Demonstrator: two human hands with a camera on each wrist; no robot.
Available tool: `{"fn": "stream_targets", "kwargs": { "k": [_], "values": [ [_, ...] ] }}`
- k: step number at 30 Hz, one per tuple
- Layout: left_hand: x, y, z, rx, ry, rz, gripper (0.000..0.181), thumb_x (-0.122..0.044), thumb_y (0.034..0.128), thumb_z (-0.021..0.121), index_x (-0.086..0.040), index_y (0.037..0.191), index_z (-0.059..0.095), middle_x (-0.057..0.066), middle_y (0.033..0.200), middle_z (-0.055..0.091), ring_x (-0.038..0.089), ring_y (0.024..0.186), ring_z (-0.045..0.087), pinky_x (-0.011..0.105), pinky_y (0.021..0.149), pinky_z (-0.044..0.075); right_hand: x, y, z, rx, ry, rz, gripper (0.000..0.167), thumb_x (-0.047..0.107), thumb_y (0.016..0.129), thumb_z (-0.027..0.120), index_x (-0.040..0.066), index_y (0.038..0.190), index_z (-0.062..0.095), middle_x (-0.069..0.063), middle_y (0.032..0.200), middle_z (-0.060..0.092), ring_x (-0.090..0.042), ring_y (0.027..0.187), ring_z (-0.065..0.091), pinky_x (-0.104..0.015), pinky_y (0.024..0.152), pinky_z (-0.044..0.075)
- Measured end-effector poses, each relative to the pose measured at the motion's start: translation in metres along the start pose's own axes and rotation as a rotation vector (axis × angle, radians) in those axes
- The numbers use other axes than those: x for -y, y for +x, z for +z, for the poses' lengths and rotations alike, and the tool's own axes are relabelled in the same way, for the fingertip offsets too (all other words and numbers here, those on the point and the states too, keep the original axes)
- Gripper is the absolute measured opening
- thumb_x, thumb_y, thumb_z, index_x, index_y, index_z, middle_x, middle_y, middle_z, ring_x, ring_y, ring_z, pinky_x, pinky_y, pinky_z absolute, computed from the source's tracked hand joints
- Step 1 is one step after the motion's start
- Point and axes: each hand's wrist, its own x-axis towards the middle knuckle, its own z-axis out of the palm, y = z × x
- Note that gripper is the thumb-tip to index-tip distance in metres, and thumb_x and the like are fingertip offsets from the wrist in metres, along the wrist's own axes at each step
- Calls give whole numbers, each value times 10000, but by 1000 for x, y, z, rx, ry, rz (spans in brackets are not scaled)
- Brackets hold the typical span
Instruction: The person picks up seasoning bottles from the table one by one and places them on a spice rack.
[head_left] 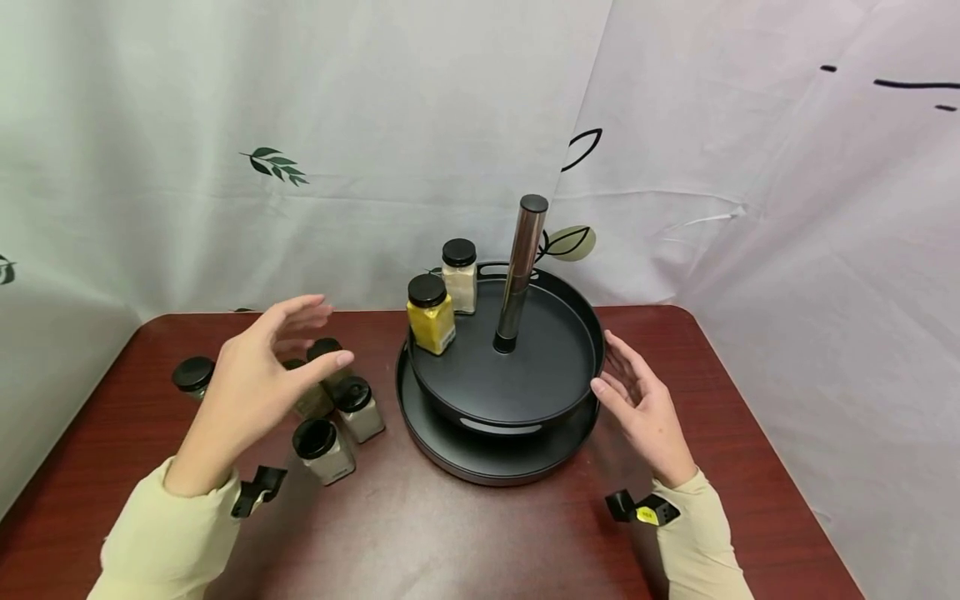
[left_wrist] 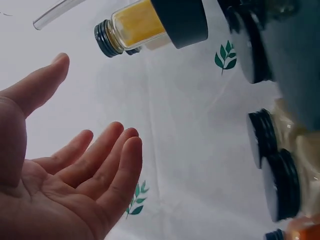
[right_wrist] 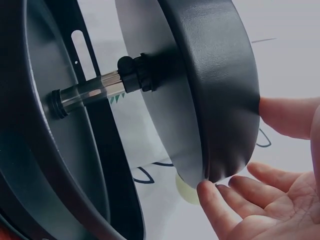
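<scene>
A black two-tier round turntable [head_left: 547, 383] with a shiny centre post [head_left: 517, 275] stands on the table. On its upper tray are a yellow spice jar [head_left: 431, 325] and a cream-coloured jar [head_left: 460, 279], both black-lidded. My right hand [head_left: 641, 404] touches the upper tray's outer wall [right_wrist: 225, 60] on the right side, thumb and fingers spread along it. My left hand [head_left: 258, 367] is held in the air over several black-lidded jars left of the turntable, thumb apart from the fingers, holding nothing. It partly covers some of those jars.
Near the left hand stand a pale jar [head_left: 360, 412], another pale jar [head_left: 322, 454] and a jar at far left [head_left: 193, 375]. An orange jar [left_wrist: 305, 230] shows at the left wrist view's edge. White printed cloth [head_left: 375, 125] hangs behind the reddish-brown table [head_left: 450, 533].
</scene>
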Motion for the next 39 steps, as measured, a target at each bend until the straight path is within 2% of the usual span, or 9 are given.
{"fn": "stream_targets", "kwargs": {
  "k": [7,11,13,18,19,23,26,31,39],
  "values": [
    [14,-23,-6,1,75,-27,598,-360,857,818,-182,1381,589,79,1231,679,271,955,707,96,759,475,1,-2,1,13,27,15,645,-51,967,613,22,1550,347,-189,1573,365,-297,1440,371,-256,1072,421],
    [26,-35,-10,45,87,-50,604,-357,844,831,-176,1369,593,105,1222,677,262,909,723,103,716,503,1,-2,1,18,30,14,652,-57,963,617,17,1550,343,-193,1575,360,-297,1440,370,-251,1072,419],
    [33,-42,-11,85,104,-66,650,-397,817,845,-179,1372,586,90,1243,668,188,935,712,124,709,503,1,-2,1,17,31,11,655,-62,960,617,15,1550,342,-190,1576,359,-297,1440,368,-246,1071,420],
    [48,-55,-12,171,171,-41,775,-466,729,887,-197,1386,574,29,1272,661,200,1020,669,251,752,507,2,-2,0,17,34,7,662,-69,957,617,8,1550,335,-187,1582,350,-296,1447,357,-236,1070,418],
    [50,-56,-12,186,180,-31,788,-469,720,891,-202,1389,574,24,1279,658,253,1045,659,288,767,514,2,-2,0,18,35,7,663,-70,956,617,8,1551,334,-187,1583,348,-298,1447,356,-238,1070,418],
    [60,-61,-11,249,159,-2,820,-455,708,899,-214,1413,554,23,1319,637,280,1071,663,409,785,548,2,-2,0,23,28,7,666,-65,959,617,24,1555,335,-177,1589,344,-291,1450,353,-242,1074,415],
    [68,-64,-8,276,99,28,826,-394,711,910,-204,1425,541,22,1347,617,221,1073,674,342,802,566,1,-2,-1,30,16,8,667,-57,963,616,38,1560,334,-165,1593,341,-282,1449,359,-243,1078,410],
    [80,-69,1,299,-1,95,841,-268,709,924,-203,1443,518,12,1371,584,1,1133,601,153,856,515,2,-3,-2,52,-7,10,674,-48,965,618,33,1565,322,-150,1617,301,-277,1438,379,-233,1079,405],
    [92,-73,13,324,-42,98,824,-202,715,923,-228,1435,523,-28,1381,569,-42,1161,559,135,895,489,3,-4,-1,61,-32,13,696,-52,950,637,37,1565,323,-84,1641,261,-284,1439,374,-231,1075,407]
  ]
}}
